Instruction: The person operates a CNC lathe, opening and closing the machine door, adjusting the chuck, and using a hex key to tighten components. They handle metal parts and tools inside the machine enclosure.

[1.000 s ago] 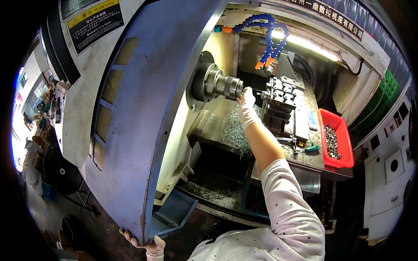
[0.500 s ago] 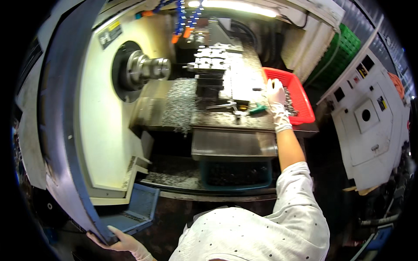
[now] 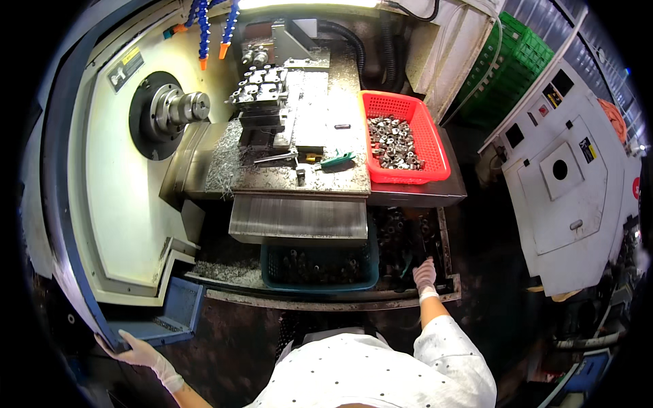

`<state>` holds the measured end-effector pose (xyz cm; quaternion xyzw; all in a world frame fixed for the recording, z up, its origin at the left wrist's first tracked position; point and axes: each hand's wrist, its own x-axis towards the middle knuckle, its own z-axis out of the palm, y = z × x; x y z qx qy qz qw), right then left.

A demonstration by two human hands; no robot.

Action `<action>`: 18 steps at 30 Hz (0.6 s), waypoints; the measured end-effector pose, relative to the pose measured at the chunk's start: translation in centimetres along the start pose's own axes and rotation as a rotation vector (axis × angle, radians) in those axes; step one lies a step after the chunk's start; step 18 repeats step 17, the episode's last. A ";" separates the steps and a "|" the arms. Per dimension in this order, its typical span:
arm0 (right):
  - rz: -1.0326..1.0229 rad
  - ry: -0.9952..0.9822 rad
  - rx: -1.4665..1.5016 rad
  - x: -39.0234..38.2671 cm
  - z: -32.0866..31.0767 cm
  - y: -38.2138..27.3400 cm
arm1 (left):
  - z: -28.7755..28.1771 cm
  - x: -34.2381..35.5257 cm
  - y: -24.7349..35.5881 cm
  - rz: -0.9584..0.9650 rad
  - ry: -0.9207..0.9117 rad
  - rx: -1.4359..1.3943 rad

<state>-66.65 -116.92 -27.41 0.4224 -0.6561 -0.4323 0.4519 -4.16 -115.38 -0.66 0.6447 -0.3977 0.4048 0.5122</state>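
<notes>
My left hand point(image 3: 141, 355), in a thin white glove, grips the lower edge of the blue-grey machine door point(image 3: 60, 241), thumb on the near side. My gloved right hand point(image 3: 424, 273) is low, over the dark chip tray point(image 3: 401, 234) and right of a teal basket point(image 3: 272, 280) with dark parts in it. Its fingers point away and look bunched; whether they hold anything is hidden. Behind it, a red plastic basket point(image 3: 439, 153) with many small metal parts stands on the machine bed. A lathe chuck point(image 3: 178, 111) faces the tool post point(image 3: 262, 95) at the left.
A green-handled tool point(image 3: 337, 161) and a metal wrench point(image 3: 275, 157) lie on the carriage, with metal chips point(image 3: 221, 166) beside it. Orange-tipped coolant hoses point(image 3: 204, 41) hang above. Green crates point(image 3: 507, 64) and a white machine cabinet point(image 3: 568, 197) stand to the right.
My right hand has left the red basket and come down toward the chip tray. My left hand stays on the door edge. The view has shifted right, and the basket's contents now show.
</notes>
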 end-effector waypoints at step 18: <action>-1.008 -1.123 3.303 14.5 -42.7 17.5 | -0.3 -0.6 -0.1 -0.065 -0.055 -0.092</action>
